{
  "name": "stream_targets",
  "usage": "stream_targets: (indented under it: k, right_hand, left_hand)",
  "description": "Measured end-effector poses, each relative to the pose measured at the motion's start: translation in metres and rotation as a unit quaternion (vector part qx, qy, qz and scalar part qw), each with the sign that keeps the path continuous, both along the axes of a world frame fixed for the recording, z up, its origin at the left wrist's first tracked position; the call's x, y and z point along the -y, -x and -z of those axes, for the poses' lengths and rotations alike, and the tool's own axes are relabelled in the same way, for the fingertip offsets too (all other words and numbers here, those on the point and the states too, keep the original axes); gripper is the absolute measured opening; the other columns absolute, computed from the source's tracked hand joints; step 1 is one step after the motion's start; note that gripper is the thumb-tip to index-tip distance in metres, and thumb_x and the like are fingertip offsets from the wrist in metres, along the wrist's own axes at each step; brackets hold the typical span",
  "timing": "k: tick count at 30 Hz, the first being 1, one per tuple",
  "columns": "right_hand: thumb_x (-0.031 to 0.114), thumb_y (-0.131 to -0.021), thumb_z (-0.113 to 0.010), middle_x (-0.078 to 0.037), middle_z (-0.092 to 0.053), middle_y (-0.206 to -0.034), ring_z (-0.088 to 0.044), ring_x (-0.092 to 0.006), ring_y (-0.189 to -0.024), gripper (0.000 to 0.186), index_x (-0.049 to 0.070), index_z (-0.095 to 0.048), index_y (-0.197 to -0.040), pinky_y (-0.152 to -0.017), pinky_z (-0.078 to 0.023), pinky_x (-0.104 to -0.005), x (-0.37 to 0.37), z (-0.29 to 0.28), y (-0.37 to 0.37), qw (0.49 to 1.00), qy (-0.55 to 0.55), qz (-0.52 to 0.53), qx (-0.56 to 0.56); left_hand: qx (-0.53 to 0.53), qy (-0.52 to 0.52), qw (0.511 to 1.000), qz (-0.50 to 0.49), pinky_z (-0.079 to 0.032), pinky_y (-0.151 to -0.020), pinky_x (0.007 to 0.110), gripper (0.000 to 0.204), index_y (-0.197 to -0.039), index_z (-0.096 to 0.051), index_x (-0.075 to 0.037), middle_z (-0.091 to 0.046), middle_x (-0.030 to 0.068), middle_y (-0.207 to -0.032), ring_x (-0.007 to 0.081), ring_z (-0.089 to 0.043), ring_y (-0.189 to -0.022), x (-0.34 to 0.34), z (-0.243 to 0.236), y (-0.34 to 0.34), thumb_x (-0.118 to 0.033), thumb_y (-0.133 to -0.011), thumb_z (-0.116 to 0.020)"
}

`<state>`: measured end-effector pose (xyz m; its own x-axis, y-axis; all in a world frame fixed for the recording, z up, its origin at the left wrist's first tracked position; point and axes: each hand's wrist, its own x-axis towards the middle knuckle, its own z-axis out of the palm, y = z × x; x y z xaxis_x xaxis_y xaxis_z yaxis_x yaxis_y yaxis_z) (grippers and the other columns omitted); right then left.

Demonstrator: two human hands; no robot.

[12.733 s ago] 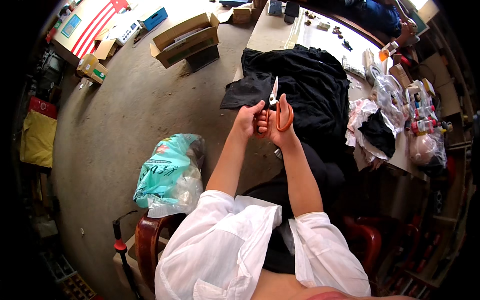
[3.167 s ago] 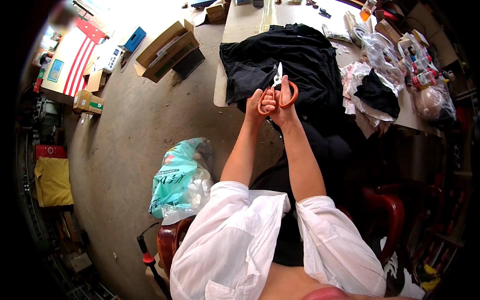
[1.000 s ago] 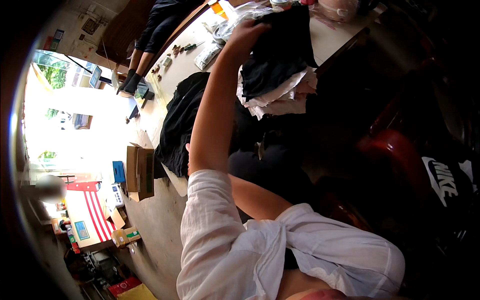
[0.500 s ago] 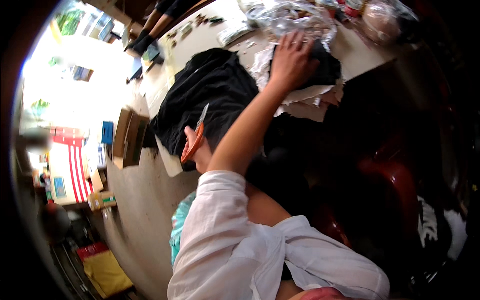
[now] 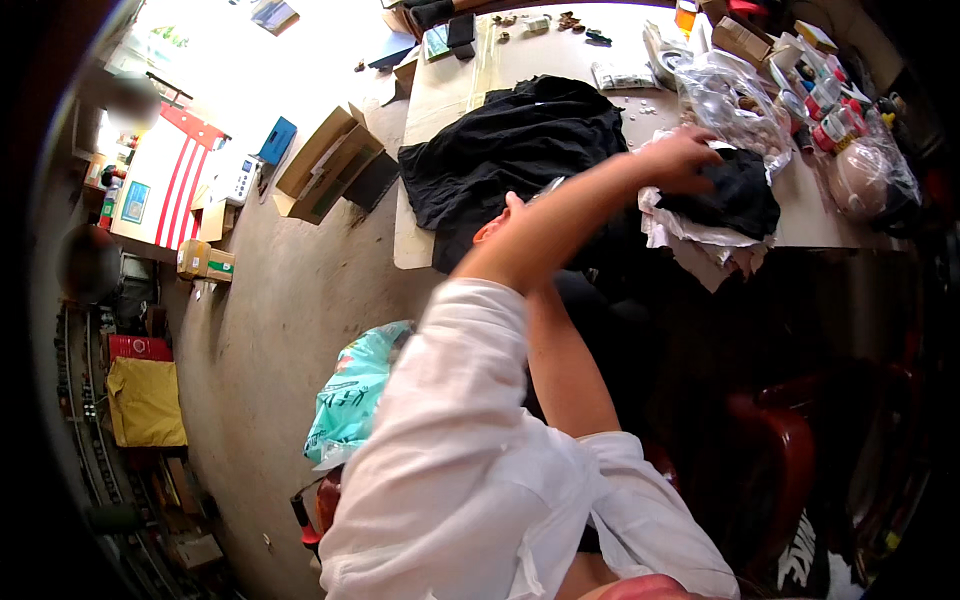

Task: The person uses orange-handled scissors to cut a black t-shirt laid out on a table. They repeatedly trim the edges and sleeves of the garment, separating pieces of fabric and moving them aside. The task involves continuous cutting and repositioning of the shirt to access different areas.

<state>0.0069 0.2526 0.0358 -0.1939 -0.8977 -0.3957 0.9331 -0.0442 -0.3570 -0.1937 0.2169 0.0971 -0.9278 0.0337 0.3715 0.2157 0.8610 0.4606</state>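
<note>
My arms are crossed, the left passing over the right. My left hand (image 5: 684, 160), somewhat blurred, is over the left edge of a stack of black cloth pieces (image 5: 735, 197). Its fingers are apart and angled down; whether they touch the cloth is unclear. Ragged-edged white sheets (image 5: 690, 243) lie under the stack. My right hand (image 5: 500, 222), partly hidden by the left forearm, is closed around orange-handled scissors (image 5: 488, 231). A glimpse of their blade shows beyond the forearm. Beside the scissors a crumpled black cloth (image 5: 520, 130) spreads over the table.
Clear plastic bags (image 5: 735, 100), jars and a wrapped round bundle (image 5: 862, 180) crowd the table's right end. An open cardboard box (image 5: 335, 165) is left of the table (image 5: 418, 245). A turquoise bag (image 5: 355, 395) sits by my left side, a dark red chair (image 5: 785, 450) at my right.
The whole view has shifted, showing more table at right. My left hand, earlier flat on the black stack, has drawn to its left edge with fingers bent down. The scissors are now mostly hidden.
</note>
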Motion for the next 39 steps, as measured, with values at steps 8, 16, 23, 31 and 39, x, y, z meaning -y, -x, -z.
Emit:
stream_targets:
  k: [8,16,23,31,39]
  right_hand:
    - [0.028,-0.09,-0.057,-0.001,-0.048,-0.055,-0.05,-0.0113,-0.046,0.032,0.013,-0.043,-0.066,-0.047,-0.046,-0.0241,0.005,-0.035,-0.016,0.99,-0.111,0.081,-0.01]
    - [0.031,-0.089,-0.059,0.001,-0.045,-0.057,-0.049,-0.0086,-0.048,0.028,0.015,-0.043,-0.072,-0.048,-0.046,-0.022,0.013,-0.029,-0.028,0.989,-0.136,0.054,-0.004]
    - [0.028,-0.091,-0.057,0.001,-0.046,-0.059,-0.049,-0.0071,-0.048,0.029,0.015,-0.043,-0.069,-0.048,-0.046,-0.0195,0.029,-0.036,-0.024,0.986,-0.143,0.063,-0.052]
    - [0.027,-0.09,-0.059,0.002,-0.045,-0.056,-0.05,-0.0092,-0.049,0.033,0.015,-0.042,-0.065,-0.048,-0.044,-0.0209,0.031,-0.034,-0.012,0.984,-0.136,0.054,-0.105]
    - [0.027,-0.089,-0.06,0.001,-0.045,-0.06,-0.049,-0.0101,-0.052,0.028,0.013,-0.044,-0.07,-0.051,-0.047,-0.0226,0.021,-0.018,-0.007,0.974,-0.172,0.122,-0.08]
  left_hand:
    - [0.052,-0.088,0.91,-0.402,-0.05,-0.075,0.034,0.033,-0.096,-0.067,-0.002,-0.067,0.0151,-0.084,0.0249,-0.065,-0.082,0.19,0.005,-0.208,-0.033,-0.086,-0.062]
    - [0.127,-0.047,0.773,-0.62,-0.043,-0.097,0.044,0.05,-0.127,-0.048,-0.008,-0.052,0.0191,-0.128,0.0342,-0.05,-0.118,0.24,0.092,-0.3,-0.026,-0.084,-0.065]
    - [0.277,-0.076,0.721,-0.63,-0.049,-0.087,0.043,0.043,-0.117,-0.056,-0.009,-0.059,0.0157,-0.119,0.0341,-0.059,-0.107,0.239,0.064,-0.304,-0.026,-0.08,-0.072]
    - [-0.216,0.119,0.849,-0.468,-0.049,-0.066,0.039,0.014,-0.095,-0.058,-0.011,-0.055,0.0081,-0.089,0.0312,-0.059,-0.082,0.141,0.029,-0.303,-0.011,-0.082,-0.065]
    - [-0.03,0.015,0.921,-0.387,-0.051,-0.058,0.036,0.014,-0.074,-0.065,-0.009,-0.061,0.0023,-0.084,0.0256,-0.063,-0.068,0.064,0.057,-0.352,-0.02,-0.083,-0.067]
